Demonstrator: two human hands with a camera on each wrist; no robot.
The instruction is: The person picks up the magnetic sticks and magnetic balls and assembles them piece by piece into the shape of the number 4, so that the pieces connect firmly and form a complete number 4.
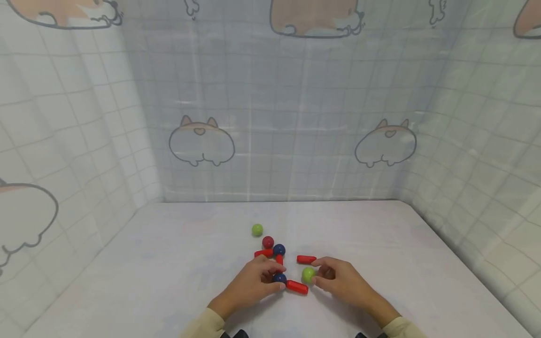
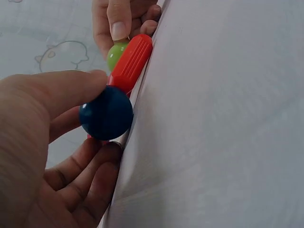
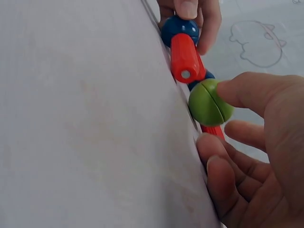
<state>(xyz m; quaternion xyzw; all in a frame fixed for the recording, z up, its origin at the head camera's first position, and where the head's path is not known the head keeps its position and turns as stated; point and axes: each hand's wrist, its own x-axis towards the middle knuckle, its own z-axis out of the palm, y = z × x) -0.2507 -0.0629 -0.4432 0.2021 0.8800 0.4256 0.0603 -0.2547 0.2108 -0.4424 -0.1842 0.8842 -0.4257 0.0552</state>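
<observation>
On the table [image 1: 393, 253], near its front edge, I observe the near blue ball [image 1: 279, 278], pinched between thumb and fingers of the left hand [image 1: 251, 284]. The front red rod [image 1: 297, 287] touches it; a metal disc shows in its free end. The middle red rod [image 1: 279, 259] runs from this ball towards the far blue ball [image 1: 279, 249]. The right hand [image 1: 344, 284] grips the near green ball [image 1: 308, 275], thumb against it. Just beyond lies the right-hand red rod [image 1: 306, 259], near the fingertips. Beside the far blue ball are the red ball [image 1: 268, 242] and left-hand red rod [image 1: 264, 253]; beyond them sits the far green ball [image 1: 257, 229]. A grid-patterned curtain [image 1: 291, 94] with cartoon dogs stands behind.
</observation>
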